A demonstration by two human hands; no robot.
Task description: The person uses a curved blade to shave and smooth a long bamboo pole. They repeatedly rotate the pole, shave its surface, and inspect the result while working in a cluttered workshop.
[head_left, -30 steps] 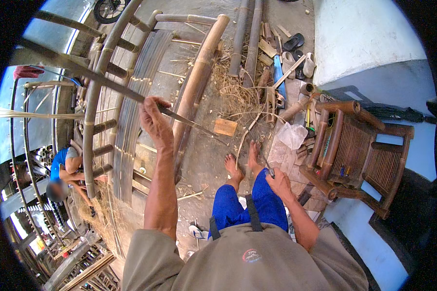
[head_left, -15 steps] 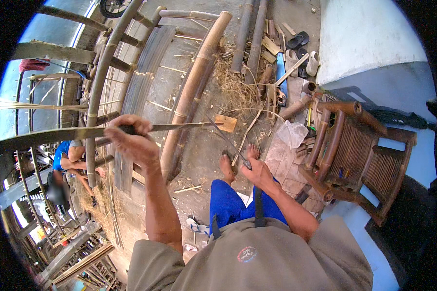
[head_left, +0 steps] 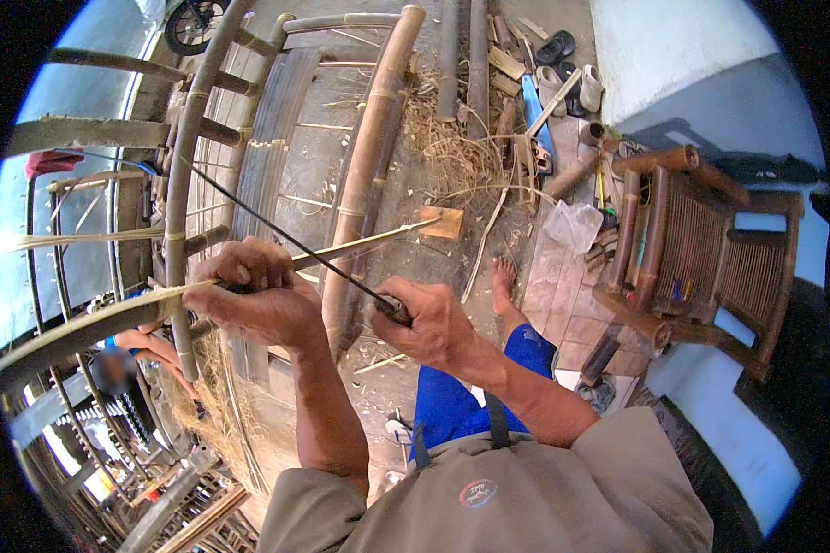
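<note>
Left hand (head_left: 254,300) is gripping a long pale split bamboo strip (head_left: 360,245), fingers clamped around it; the strip is running from far left past the hand, its pointed tip ending near a small flat wooden block (head_left: 445,222) on the ground. Right hand (head_left: 429,323) is closing tight on the handle of a long thin dark blade (head_left: 277,230), which is slanting up-left and crossing over the strip just beside the left hand. Hands are sitting near each other, not touching. Thick curved bamboo pole (head_left: 369,175) is lying beneath. Brown bamboo chair (head_left: 701,253) is standing to the right.
</note>
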